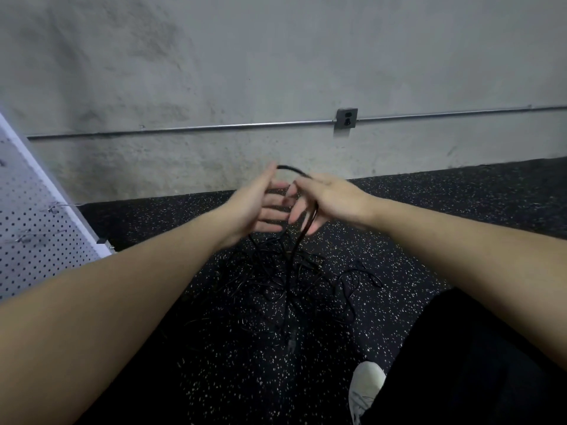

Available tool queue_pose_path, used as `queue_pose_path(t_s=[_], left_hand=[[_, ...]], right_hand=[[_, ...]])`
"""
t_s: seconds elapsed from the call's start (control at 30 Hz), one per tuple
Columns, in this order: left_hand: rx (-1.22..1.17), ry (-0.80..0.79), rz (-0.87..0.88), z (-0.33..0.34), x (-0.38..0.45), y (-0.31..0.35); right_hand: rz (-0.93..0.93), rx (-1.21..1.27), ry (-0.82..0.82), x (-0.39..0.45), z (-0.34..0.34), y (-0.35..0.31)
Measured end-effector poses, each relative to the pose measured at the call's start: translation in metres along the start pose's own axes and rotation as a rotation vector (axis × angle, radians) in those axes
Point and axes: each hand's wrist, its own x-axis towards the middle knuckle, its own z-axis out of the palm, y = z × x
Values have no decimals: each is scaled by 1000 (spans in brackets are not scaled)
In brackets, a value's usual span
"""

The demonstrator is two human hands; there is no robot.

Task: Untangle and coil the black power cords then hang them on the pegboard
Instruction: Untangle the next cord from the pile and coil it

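Note:
A tangle of black power cords (285, 277) lies on the speckled black floor in front of me. One black cord (293, 170) arcs between my two raised hands and hangs down to the pile. My left hand (260, 207) is at the cord's left end, with its fingers stretched toward the right hand. My right hand (319, 200) has the cord running through its palm and fingers. A plug end (291, 343) lies on the floor nearer to me. The white pegboard (33, 228) with metal hooks leans at the left edge.
A grey concrete wall rises behind, with a metal conduit and an outlet box (346, 118). My black trouser leg (466, 363) and white shoe (365, 391) are at the lower right. The rubber floor (214, 378) spreads all around the cords.

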Motion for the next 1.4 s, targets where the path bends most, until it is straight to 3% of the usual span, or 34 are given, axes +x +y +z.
queue_pose_path(t_s=[0.17,0.27,0.4,0.47,0.57,0.7,0.8,0.87,0.93,1.0,1.1,1.17,1.33,1.4], left_hand=[[289,-233,-36,28,-13,-8],[336,-331,-22,32,-14,-12],[463,-355,20,19,-8,-18],[511,-302,58,12,-5,-21],[503,-166,116,8,1,-19],[471,-54,175,7,6,-4],[435,8,165,7,4,5],[451,31,162,6,4,8],[444,28,169,7,3,10],[444,15,184,9,3,10],[436,-23,225,8,1,10],[420,-60,245,2,-2,9],[593,-162,144,-30,-6,-8],[639,-175,111,-38,-6,-13]], right_hand=[[-61,305,286,7,-8,-4],[-55,448,366,8,-19,0],[-34,671,457,6,-33,3],[12,668,480,5,-37,5],[220,368,350,1,-39,12],[372,-422,207,-5,-38,7],[303,-871,366,-1,-44,2],[97,-968,498,1,-44,3],[-99,-776,466,0,-34,0],[-150,-581,288,-1,-20,-6],[-158,-602,153,2,-9,-4],[-177,-496,195,3,-13,-3],[-180,95,416,5,-34,-3],[-141,223,457,4,-39,1]])
